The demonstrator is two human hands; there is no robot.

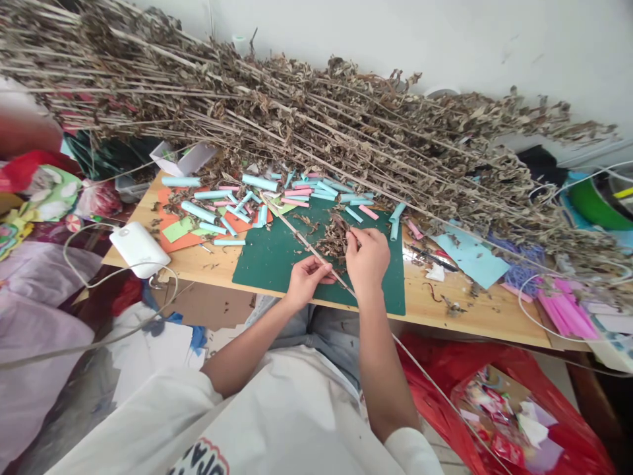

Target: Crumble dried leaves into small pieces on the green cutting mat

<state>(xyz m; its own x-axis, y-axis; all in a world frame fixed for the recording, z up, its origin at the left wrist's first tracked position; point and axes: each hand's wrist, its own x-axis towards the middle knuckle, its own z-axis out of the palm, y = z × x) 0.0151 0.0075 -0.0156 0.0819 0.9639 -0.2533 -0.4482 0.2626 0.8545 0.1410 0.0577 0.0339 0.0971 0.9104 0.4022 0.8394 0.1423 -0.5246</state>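
Observation:
My left hand (307, 282) is closed around a long dried plant stem (316, 253), which slants across a green cutting mat (267, 260) and runs down past the table's front edge. Above the mat, my right hand (366, 257) has its thumb and forefinger pinched at the dried leaves; what sits between the fingertips is too small to make out. A pile of crumbled dried leaves (333, 239) lies on the mat just left of my right fingers. Blue and pink rolled paper tubes (260, 183) are scattered along the mat's back edge.
A big heap of dried stalks (297, 112) spans the back of the wooden table (475, 309). Orange paper (185, 243) lies left, a light blue sheet (472, 254) right. A white power bank (140, 249) with a cable sits at the left edge. Below right is a red plastic bag (435, 369).

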